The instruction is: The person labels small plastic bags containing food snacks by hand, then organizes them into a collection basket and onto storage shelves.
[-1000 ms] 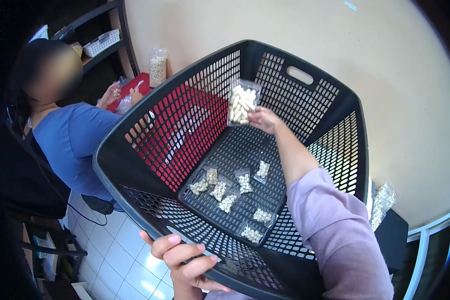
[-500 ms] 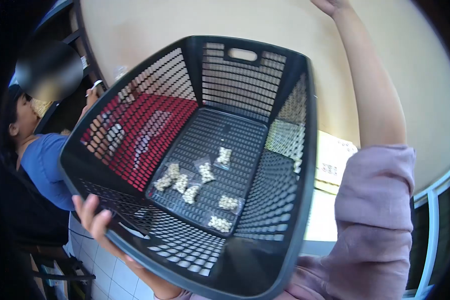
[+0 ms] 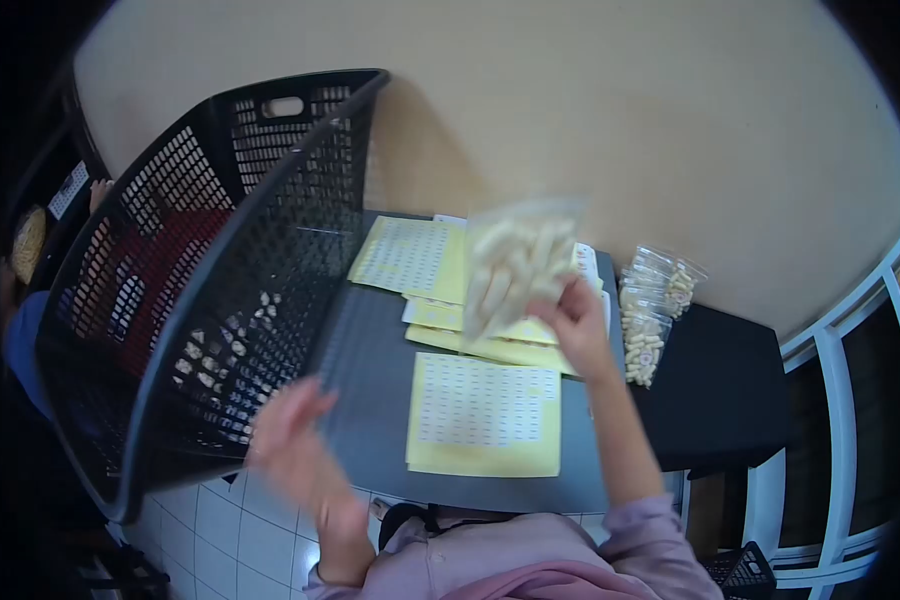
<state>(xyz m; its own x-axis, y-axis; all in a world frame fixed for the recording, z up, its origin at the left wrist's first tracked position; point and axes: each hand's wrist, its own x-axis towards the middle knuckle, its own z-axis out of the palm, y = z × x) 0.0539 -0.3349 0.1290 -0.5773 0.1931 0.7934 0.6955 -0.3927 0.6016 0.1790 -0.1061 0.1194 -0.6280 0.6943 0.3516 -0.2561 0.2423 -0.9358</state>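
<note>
My right hand (image 3: pixel 575 320) pinches the lower right edge of a clear plastic bag of whitish capsules (image 3: pixel 518 262), raised above the table and slightly blurred. Below it lie yellow sheets with white printed labels (image 3: pixel 485 415), some overlapping near the wall. My left hand (image 3: pixel 305 450) is smeared by motion beside the lower side of a large black plastic basket (image 3: pixel 185 350); its fingers look apart, with nothing seen in them. The basket stands tilted at the left. Several small bags of capsules show through its slatted side.
More capsule bags (image 3: pixel 647 345) lie to the right, beside a black-covered surface (image 3: pixel 720 385). The grey table (image 3: pixel 370 400) meets a beige wall. Another person's blue sleeve (image 3: pixel 25 345) shows behind the basket. A small black basket (image 3: pixel 745 572) stands low at the right.
The basket has shifted left and tilted, and my left hand has come off its rim. My right hand has come down from high up and now holds the capsule bag.
</note>
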